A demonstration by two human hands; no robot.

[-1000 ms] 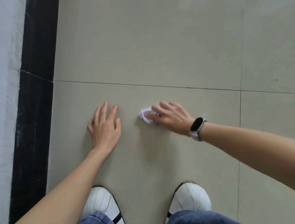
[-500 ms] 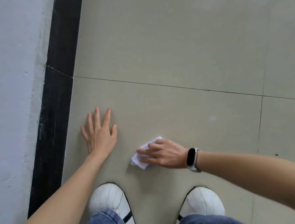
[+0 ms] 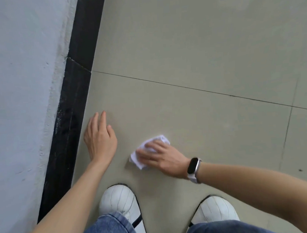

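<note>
A crumpled white tissue [image 3: 139,162] lies on the beige floor tile [image 3: 211,124]. My right hand [image 3: 166,159], with a dark band watch [image 3: 193,167] on its wrist, presses down on the tissue with outstretched fingers that cover most of it; the hand is blurred. My left hand [image 3: 100,139] rests flat on the tile to the left, fingers straight and pointing away from me, close to the black skirting [image 3: 68,129]. It holds nothing.
A pale wall [image 3: 24,86] rises behind the skirting on the left. My two white shoes [image 3: 119,200] [image 3: 216,210] and blue jeans stand just below the hands. Dark grout lines cross the tiles beyond and to the right.
My right hand has slid the tissue from beyond the left hand's level back toward my feet, then slightly right. The left hand stays flat on the floor; the view has swung toward the wall.
</note>
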